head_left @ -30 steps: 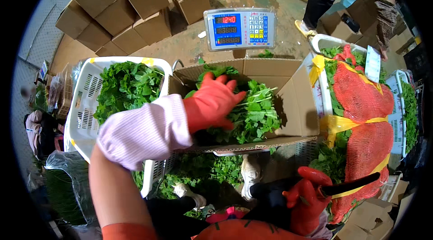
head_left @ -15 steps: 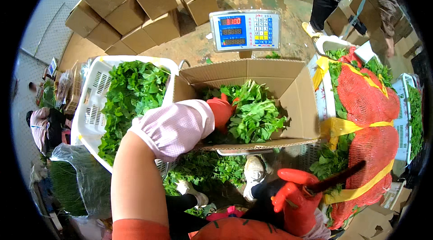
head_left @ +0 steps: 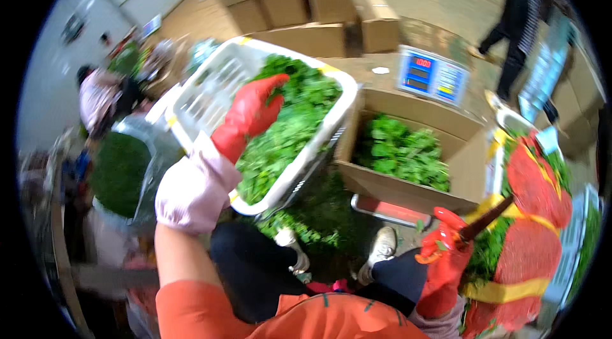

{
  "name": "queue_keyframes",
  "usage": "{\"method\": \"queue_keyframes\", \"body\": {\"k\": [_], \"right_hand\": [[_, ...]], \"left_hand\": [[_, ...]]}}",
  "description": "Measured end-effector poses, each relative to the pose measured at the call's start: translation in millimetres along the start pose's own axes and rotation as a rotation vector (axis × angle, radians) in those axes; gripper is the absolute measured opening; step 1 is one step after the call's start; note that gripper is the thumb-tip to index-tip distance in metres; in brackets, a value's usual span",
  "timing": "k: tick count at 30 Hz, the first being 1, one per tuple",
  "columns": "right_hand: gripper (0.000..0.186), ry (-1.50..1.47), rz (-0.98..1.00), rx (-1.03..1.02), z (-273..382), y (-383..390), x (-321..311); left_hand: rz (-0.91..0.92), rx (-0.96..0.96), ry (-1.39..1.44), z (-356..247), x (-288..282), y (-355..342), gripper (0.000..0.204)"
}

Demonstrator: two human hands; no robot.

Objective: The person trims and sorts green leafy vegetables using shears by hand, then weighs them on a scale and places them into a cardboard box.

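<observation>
The red-gloved left hand (head_left: 252,112) has come out of the cardboard box (head_left: 470,170) and is now over the leafy greens (head_left: 287,128) in the white basket (head_left: 204,98), its grip loosely wide with nothing seen in it. That leaves the boxed greens (head_left: 408,154), to the right of this grip, untouched, so work seems to shift basketward; the right hand (head_left: 443,256) keeps a narrow grip around a dark blade-like tool (head_left: 488,219).

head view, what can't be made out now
Head view:
Open brown cardboard box: floor hidden beneath green leafy bunches
Held end of the dark slender tool: inside the red-gloved right hand
Green leaves beneath the red-gloved left hand: covered by it
Small keys on the blue-and-white scale display: blurred
</observation>
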State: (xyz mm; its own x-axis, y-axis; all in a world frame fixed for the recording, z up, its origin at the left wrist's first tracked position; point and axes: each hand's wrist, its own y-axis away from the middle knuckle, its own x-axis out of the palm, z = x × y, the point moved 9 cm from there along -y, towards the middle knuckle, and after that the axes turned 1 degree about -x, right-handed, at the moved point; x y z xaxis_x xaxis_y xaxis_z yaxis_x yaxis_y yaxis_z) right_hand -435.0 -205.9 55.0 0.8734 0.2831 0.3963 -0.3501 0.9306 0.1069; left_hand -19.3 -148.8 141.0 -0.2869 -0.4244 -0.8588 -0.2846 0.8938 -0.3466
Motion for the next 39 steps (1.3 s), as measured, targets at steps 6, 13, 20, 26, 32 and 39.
{"method": "queue_keyframes", "body": {"k": [6, 13, 20, 26, 32, 39], "right_hand": [[0.024, 0.281, 0.012, 0.190, -22.2, 11.5, 30.9], [0.023, 0.408, 0.135, 0.284, -50.7, 17.5, 63.5], [0.026, 0.380, 0.067, 0.283, -69.7, 13.4, 49.0], [0.026, 0.545, 0.082, 0.341, -72.3, 10.8, 80.6], [0.024, 0.584, 0.029, 0.372, -76.6, 7.1, 81.2], [0.027, 0.550, 0.024, 0.303, -73.5, -2.5, 86.4]], "left_hand": [[-0.021, -0.617, 0.043, 179.6, -26.7, 112.7, 0.038], [0.454, -0.037, -0.518, 113.9, 82.5, 91.5, 0.055], [0.109, 0.374, -0.722, 83.1, 128.3, 18.4, 0.054], [0.050, 0.397, -0.845, 112.1, 149.5, -52.7, 0.054], [0.334, 0.224, -0.863, 157.6, 204.9, -87.2, 0.047], [0.272, -0.047, -0.426, 162.0, 190.2, -79.0, 0.017]]}}
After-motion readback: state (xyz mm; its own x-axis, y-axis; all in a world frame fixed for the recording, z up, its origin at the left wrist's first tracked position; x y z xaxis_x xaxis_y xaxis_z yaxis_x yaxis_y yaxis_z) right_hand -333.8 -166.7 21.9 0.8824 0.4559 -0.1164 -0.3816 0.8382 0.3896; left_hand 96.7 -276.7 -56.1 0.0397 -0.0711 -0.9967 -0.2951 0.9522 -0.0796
